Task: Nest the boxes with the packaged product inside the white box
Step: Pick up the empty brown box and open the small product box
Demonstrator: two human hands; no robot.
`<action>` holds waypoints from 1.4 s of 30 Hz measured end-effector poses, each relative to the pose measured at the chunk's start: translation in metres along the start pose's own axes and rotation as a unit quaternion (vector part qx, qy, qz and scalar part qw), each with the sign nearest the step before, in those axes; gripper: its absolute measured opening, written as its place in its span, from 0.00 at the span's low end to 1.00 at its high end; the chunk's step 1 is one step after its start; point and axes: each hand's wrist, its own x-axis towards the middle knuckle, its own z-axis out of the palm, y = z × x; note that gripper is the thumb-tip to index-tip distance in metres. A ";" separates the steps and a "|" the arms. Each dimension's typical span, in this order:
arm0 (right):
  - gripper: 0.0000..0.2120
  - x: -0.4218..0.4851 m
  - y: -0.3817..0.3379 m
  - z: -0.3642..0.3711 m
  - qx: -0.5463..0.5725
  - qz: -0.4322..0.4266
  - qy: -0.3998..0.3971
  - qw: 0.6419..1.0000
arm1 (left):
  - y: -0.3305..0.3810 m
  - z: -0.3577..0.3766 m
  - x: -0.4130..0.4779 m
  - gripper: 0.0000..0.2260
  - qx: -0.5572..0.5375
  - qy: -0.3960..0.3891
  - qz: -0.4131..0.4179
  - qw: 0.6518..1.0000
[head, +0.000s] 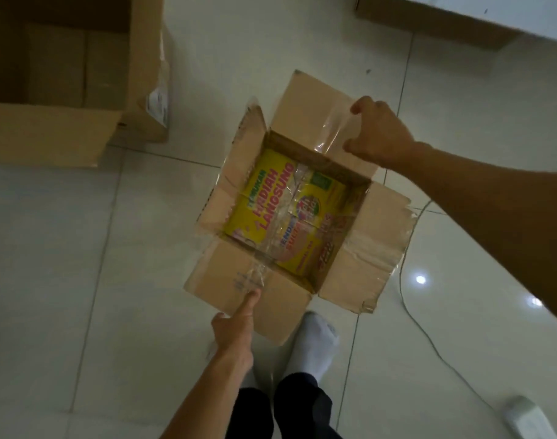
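Note:
A small brown cardboard box (378,245) stands on the tiled floor with all its flaps spread open. Inside lies a yellow packaged product (280,213) with red lettering and clear tape across it. My right hand (377,134) grips the edge of the far flap, where loose clear tape hangs. My left hand (236,331) holds the near flap, thumb pressed on top by a tape strip and fingers hidden under the flap. A white box (498,14) shows only partly at the top right edge.
A large open brown carton (144,74) with smaller boxes inside stands at the top left. My feet in white socks (318,340) are just below the small box. A thin cable (429,337) runs across the tiles at right, ending near a white object (530,419).

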 end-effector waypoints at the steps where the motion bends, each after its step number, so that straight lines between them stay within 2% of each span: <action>1: 0.32 0.006 0.007 0.000 -0.004 0.000 0.004 1.000 | -0.003 0.005 0.003 0.39 -0.015 -0.008 0.000 1.000; 4: 0.37 0.025 0.026 -0.001 -0.004 0.001 0.009 1.000 | -0.004 0.017 0.013 0.33 -0.053 0.009 0.002 0.999; 6: 0.39 0.036 0.032 0.001 0.004 0.009 -0.019 1.000 | -0.002 0.019 0.018 0.29 -0.063 0.034 0.009 0.997; 8: 0.39 0.041 0.037 0.002 0.003 0.021 -0.059 0.998 | -0.001 0.019 0.021 0.25 -0.067 0.045 0.040 0.996; 10: 0.38 0.042 0.042 0.004 -0.013 0.030 -0.063 0.997 | -0.001 0.018 0.019 0.24 -0.064 0.058 0.065 0.994; 12: 0.33 0.040 0.045 0.002 -0.070 0.038 -0.021 0.997 | 0.000 0.015 0.015 0.21 -0.064 0.076 0.095 0.991; 15: 0.21 0.031 0.048 -0.005 -0.135 0.042 0.016 0.990 | 0.007 0.010 0.006 0.17 -0.042 0.108 0.141 0.983; 18: 0.14 0.013 0.056 -0.011 -0.096 0.049 -0.002 0.994 | 0.026 0.003 0.000 0.16 -0.019 0.150 0.192 0.970; 21: 0.12 -0.010 0.064 -0.011 -0.050 0.065 -0.011 0.997 | 0.056 -0.004 -0.007 0.14 0.027 0.187 0.248 0.950; 24: 0.10 -0.037 0.070 -0.006 -0.014 0.091 -0.020 0.996 | 0.087 -0.007 -0.019 0.06 0.062 0.174 0.308 0.933; 31: 0.11 -0.101 0.071 0.016 0.063 0.170 -0.043 0.982 | 0.133 0.001 -0.044 0.00 0.166 0.108 0.437 0.878; 35: 0.13 -0.127 0.070 0.027 0.111 0.206 -0.055 0.971 | 0.147 0.005 -0.047 0.09 0.217 0.099 0.485 0.841; 42: 0.13 -0.148 0.070 0.034 0.156 0.243 -0.064 0.955 | 0.157 0.006 -0.040 0.11 0.235 0.099 0.537 0.804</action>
